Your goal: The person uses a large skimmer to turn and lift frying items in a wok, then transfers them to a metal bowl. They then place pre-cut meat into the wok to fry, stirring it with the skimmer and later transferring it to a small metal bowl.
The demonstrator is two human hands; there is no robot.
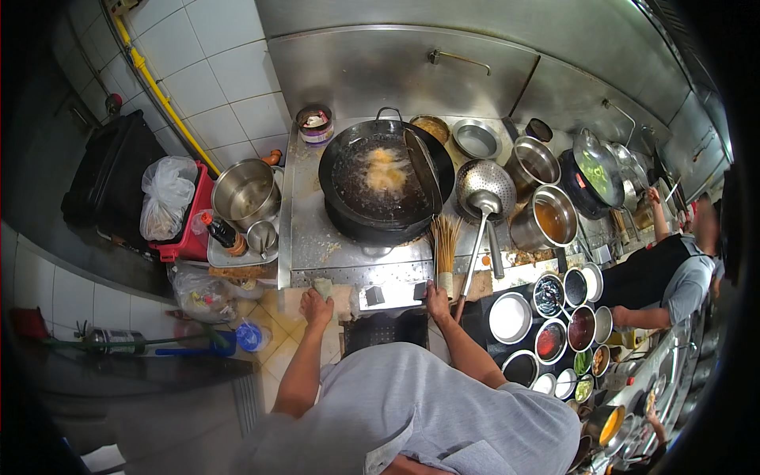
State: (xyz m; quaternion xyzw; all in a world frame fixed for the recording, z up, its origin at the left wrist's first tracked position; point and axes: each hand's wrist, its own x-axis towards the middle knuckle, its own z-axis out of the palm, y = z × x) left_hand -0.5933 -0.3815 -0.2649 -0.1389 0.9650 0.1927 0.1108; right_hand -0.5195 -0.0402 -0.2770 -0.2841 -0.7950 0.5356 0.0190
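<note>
On the stove before me stands a large black wok point(344, 219) of bubbling oil, with pale golden pieces of food point(385, 172) frying in its middle. A dark curved metal plate point(423, 169) leans inside its right side. My left hand point(316, 309) is at the stove's front edge, fingers curled around a small greyish folded cloth point(323, 287). At the front panel, my right hand point(438, 304) holds a black knob point(420, 290); the fingertips are partly hidden. Just beyond that hand lies a bamboo wok brush point(445, 249). A long-handled ladle point(484, 205) rests on a perforated strainer point(484, 178).
Steel pots point(543, 219) stand right of the strainer. Several sauce bowls point(510, 317) crowd my right side, near a co-worker point(659, 279). At left are a steel pot point(246, 193), a sauce bottle point(224, 233) and a red bin point(199, 214). A wall faucet point(460, 58) overhangs the back.
</note>
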